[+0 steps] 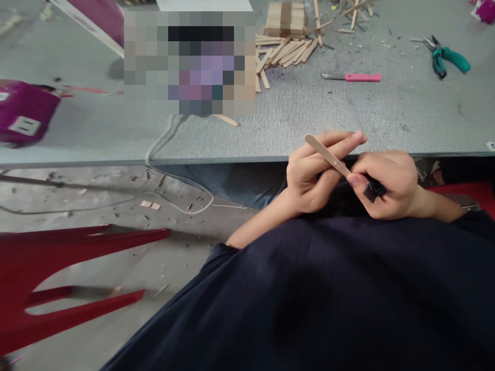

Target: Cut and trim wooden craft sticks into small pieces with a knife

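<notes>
A flat wooden craft stick point(325, 153) is held at a slant over my lap, just off the table's front edge. My left hand point(311, 172) grips it, with the stick lying across the fingers and the index finger stretched out past it. My right hand point(394, 183) is closed in a fist around a small black tool point(372, 190), mostly hidden by the fingers, so its kind is unclear. The right thumb tip touches the stick's lower end. On the table beyond lie a pink-handled knife point(361, 77) and, farther right, green-handled pliers point(448, 56).
Loose craft sticks point(290, 51) and a banded bundle of sticks point(286, 19) lie at the back of the grey table point(270, 129). A purple object point(29, 113) sits at left. A white cable point(166, 134) hangs over the edge. A red chair point(23, 268) stands at lower left.
</notes>
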Demonstrator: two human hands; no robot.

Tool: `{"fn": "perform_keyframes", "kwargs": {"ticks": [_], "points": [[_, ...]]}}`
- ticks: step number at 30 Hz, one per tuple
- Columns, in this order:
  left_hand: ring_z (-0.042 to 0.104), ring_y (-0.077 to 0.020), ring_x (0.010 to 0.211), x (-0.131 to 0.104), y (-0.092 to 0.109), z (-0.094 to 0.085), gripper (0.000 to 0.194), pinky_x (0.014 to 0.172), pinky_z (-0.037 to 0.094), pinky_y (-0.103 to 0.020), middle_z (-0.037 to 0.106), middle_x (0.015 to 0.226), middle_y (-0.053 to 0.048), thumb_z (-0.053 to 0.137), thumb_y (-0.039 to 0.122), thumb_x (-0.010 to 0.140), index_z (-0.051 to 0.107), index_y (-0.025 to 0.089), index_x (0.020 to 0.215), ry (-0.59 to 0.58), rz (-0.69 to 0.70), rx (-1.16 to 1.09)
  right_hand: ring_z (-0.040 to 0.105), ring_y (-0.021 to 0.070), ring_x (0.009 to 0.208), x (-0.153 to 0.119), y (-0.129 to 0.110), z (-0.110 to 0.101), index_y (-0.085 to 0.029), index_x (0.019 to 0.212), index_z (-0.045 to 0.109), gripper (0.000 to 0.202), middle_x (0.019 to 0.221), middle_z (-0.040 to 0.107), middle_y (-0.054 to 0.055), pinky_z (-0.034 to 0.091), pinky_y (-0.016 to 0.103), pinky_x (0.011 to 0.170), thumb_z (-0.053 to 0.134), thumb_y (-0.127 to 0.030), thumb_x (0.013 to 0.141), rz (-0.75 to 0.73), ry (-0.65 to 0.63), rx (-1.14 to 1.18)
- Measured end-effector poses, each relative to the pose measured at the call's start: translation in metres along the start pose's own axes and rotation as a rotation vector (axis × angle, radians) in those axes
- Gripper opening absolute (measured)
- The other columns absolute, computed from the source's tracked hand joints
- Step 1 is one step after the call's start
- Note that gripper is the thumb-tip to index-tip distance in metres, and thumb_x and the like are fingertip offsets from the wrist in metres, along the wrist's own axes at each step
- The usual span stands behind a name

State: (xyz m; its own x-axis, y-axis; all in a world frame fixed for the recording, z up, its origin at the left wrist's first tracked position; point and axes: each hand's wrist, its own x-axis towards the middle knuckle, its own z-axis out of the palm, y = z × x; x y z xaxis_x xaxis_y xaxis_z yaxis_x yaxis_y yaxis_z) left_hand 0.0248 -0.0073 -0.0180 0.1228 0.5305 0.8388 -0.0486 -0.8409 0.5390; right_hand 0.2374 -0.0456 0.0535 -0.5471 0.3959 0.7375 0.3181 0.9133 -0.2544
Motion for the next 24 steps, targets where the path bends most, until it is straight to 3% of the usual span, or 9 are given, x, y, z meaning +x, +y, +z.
{"fn": "perform_keyframes", "kwargs": {"ticks": [3, 5, 10, 15, 20, 24], "points": [[0.097, -0.0339, 0.123, -0.001, 0.008, 0.002, 0.044, 0.104, 0.084, -0.054, 0.097, 0.144, -0.002, 0.074, 0.061, 0.122, 0.089, 0.046, 0.161, 0.029, -0.001, -0.02, 0.062, 0.0115, 0.064, 0.0, 0.004, 0.0, -0.028, 0.103, 0.059, 0.02, 0.078, 0.071, -0.005, 0.047, 0.031, 0.064, 0.065, -0.02, 0.12, -0.006, 0.086, -0.06], [0.097, -0.0354, 0.123, -0.002, 0.013, 0.004, 0.042, 0.106, 0.084, -0.057, 0.097, 0.14, -0.003, 0.079, 0.061, 0.119, 0.092, 0.046, 0.157, 0.069, -0.072, -0.061, 0.063, 0.0127, 0.064, -0.001, 0.005, -0.001, -0.029, 0.103, 0.06, 0.02, 0.078, 0.072, -0.005, 0.048, 0.032, 0.063, 0.067, -0.021, 0.119, -0.006, 0.118, -0.086], [0.097, -0.0377, 0.119, 0.001, 0.017, 0.007, 0.042, 0.106, 0.082, -0.061, 0.098, 0.126, -0.004, 0.083, 0.075, 0.113, 0.101, 0.041, 0.129, 0.076, -0.236, -0.124, 0.07, 0.019, 0.064, -0.004, 0.005, 0.0, -0.029, 0.101, 0.065, 0.024, 0.08, 0.077, 0.001, 0.05, 0.038, 0.063, 0.06, -0.029, 0.124, 0.129, 0.105, -0.101], [0.097, -0.0337, 0.117, 0.005, 0.023, 0.01, 0.038, 0.108, 0.08, -0.057, 0.098, 0.116, -0.007, 0.091, 0.069, 0.111, 0.098, 0.032, 0.105, 0.075, -0.32, -0.17, 0.07, 0.0161, 0.066, -0.007, 0.008, 0.006, -0.027, 0.098, 0.068, 0.025, 0.081, 0.078, 0.0, 0.051, 0.034, 0.064, 0.072, -0.032, 0.123, 0.127, 0.148, -0.039], [0.096, -0.0272, 0.103, 0.004, 0.025, 0.011, 0.04, 0.096, 0.079, -0.045, 0.098, 0.108, -0.008, 0.097, 0.068, 0.108, 0.096, 0.028, 0.102, 0.125, -0.391, -0.23, 0.069, 0.0158, 0.065, -0.01, 0.013, 0.008, -0.027, 0.097, 0.069, 0.022, 0.084, 0.081, 0.0, 0.052, 0.033, 0.064, 0.074, -0.03, 0.119, 0.145, 0.074, -0.013], [0.086, -0.0192, 0.077, 0.005, 0.026, 0.012, 0.046, 0.072, 0.07, -0.035, 0.096, 0.098, -0.007, 0.09, 0.071, 0.112, 0.097, 0.027, 0.097, 0.12, -0.382, -0.265, 0.067, 0.016, 0.061, -0.012, 0.013, 0.008, -0.029, 0.097, 0.071, 0.026, 0.082, 0.082, 0.0, 0.051, 0.034, 0.06, 0.074, -0.036, 0.122, 0.151, 0.119, -0.026]]}}
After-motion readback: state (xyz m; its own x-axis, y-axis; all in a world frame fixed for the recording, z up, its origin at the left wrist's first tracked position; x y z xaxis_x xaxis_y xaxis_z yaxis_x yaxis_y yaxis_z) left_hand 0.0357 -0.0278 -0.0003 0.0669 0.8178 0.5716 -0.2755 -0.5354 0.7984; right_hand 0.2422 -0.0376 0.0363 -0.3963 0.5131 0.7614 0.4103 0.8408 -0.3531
